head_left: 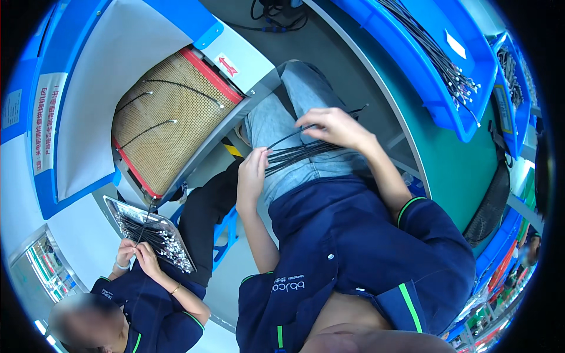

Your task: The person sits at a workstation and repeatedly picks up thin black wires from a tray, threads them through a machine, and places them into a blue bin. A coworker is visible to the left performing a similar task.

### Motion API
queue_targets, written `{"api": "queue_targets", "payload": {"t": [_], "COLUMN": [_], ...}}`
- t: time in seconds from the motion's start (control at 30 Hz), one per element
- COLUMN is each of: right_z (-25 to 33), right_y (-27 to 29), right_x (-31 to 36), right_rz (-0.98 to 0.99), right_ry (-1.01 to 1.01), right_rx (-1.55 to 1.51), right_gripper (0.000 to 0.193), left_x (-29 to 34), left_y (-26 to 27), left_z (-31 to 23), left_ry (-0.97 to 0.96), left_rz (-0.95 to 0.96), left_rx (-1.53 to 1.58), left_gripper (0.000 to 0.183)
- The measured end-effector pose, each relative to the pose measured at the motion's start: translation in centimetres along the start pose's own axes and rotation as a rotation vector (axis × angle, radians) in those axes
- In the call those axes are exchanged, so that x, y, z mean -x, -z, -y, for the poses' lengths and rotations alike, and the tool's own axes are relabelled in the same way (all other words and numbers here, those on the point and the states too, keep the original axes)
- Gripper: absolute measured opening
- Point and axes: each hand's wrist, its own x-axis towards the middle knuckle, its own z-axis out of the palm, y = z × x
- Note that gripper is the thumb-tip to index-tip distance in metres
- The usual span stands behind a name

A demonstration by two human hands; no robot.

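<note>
A thin black cable [286, 139] stretches between my two hands above my lap. My left hand [253, 170] is closed, pinching its near-left end between thumb and fingers. Further right, my right hand [334, 127] has its fingers curled round the same cable, whose other tip sticks out beyond the knuckles. Below it, a loose bundle of similar black cables [300, 154] lies across my thighs on light blue jeans. One end of that bundle runs up against my left hand, and its other end passes beneath my right hand.
Left of me stands a machine with a mesh conveyor belt [170, 112] carrying several black cables. A co-worker handles a cable over a tray [189, 254] of white-tipped cables. At right, a green tabletop [456, 170] bears a blue bin [406, 65] full of cables.
</note>
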Motion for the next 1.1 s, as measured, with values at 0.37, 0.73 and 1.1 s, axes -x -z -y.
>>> {"api": "queue_targets", "payload": {"t": [0.37,0.73,1.1], "right_z": [2.4,2.7,3.3], "right_y": [-2.1,-3.0,-2.1], "right_x": [-1.6,-1.7,-1.7], "right_rz": [-0.179,-0.269,-0.201], "right_ry": [0.332,0.435,0.369], "right_rx": [0.082,0.112,0.132], "right_gripper": [0.010,0.012,0.011], "left_x": [-0.1,0.4,-0.6], "left_y": [0.9,0.1,0.2], "left_z": [-3.1,-3.2,-3.7], "left_ry": [-0.362,-0.224,-0.563], "left_rz": [-0.295,-0.234,-0.437], "left_rx": [-0.164,0.127,-0.200], "left_gripper": [0.009,0.011,0.014]}}
